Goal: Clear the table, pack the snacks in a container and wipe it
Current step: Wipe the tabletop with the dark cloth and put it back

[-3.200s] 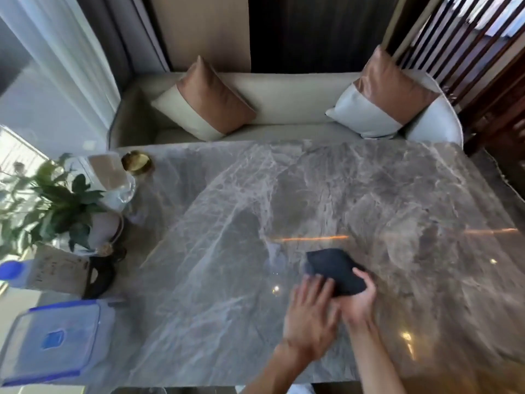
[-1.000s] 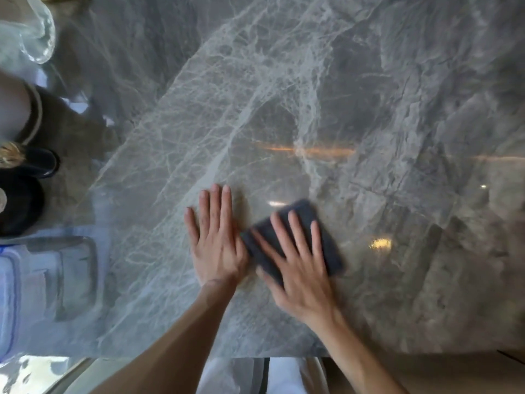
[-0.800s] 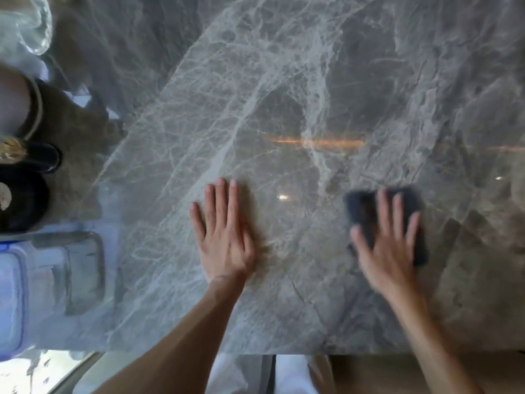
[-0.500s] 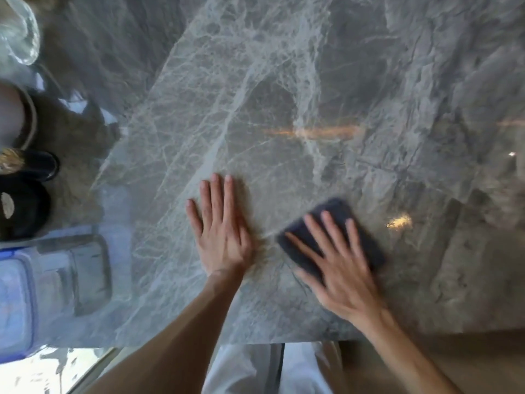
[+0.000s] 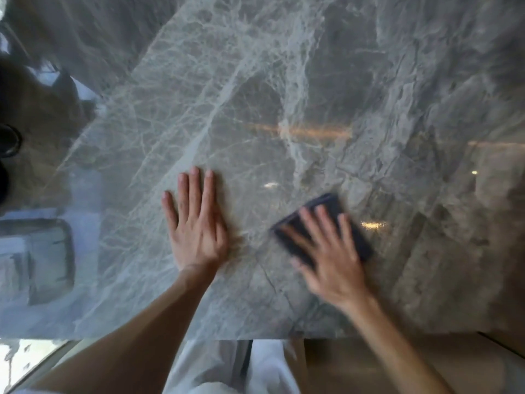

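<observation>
Half the cloth [image 5: 330, 201] under right hand [image 5: 332, 263]

Motion blur on right hand [image 5: 331, 255]: finger outlines smeared, I cannot make out thumb. Most of dark cloth [image 5: 326, 207] covered by that hand, near part hidden, edges smeared; I cannot tell fold or texture. Both forearms [image 5: 397, 345] cut off by bottom edge. At left edge, dark round object [image 5: 8, 140] cut off, I cannot identify it. Below it, pale bluish rectangular shape [image 5: 39, 260] blurred and cut by left edge; container or reflection, I cannot tell. Table [image 5: 284, 81] runs out of frame at top and right.
</observation>
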